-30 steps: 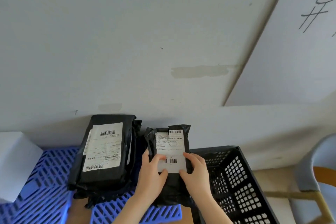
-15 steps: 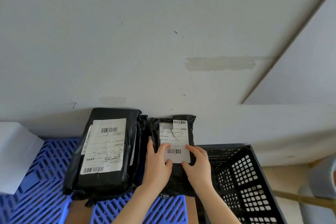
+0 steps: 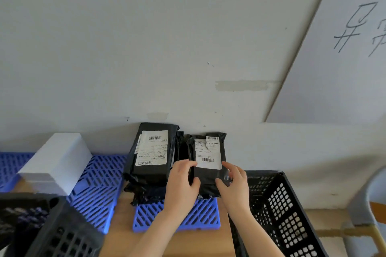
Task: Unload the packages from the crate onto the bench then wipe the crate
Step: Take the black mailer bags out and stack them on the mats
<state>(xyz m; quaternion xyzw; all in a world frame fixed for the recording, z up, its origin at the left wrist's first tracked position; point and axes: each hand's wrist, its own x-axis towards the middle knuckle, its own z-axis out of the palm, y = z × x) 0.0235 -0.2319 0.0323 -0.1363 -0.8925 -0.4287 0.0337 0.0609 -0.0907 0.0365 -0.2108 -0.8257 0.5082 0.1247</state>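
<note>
Step in hand: unloading. Small black mailer sits on blue grid mat on the counter, just beside the larger mailer. Left hand and right hand hold its lower sides, fingers clamped on it. Black crate at right, floor unseen. Next, likely: release, check crate.

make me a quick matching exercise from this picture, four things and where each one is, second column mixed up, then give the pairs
Things:
1. white box
2. small package
3. large package
4. right crate

Places:
a. gripped by the left hand and right hand
b. far right of the view
c. on a blue mat, at the left
d. lying just left of the small package

Pairs: 1-c, 2-a, 3-d, 4-b
</note>
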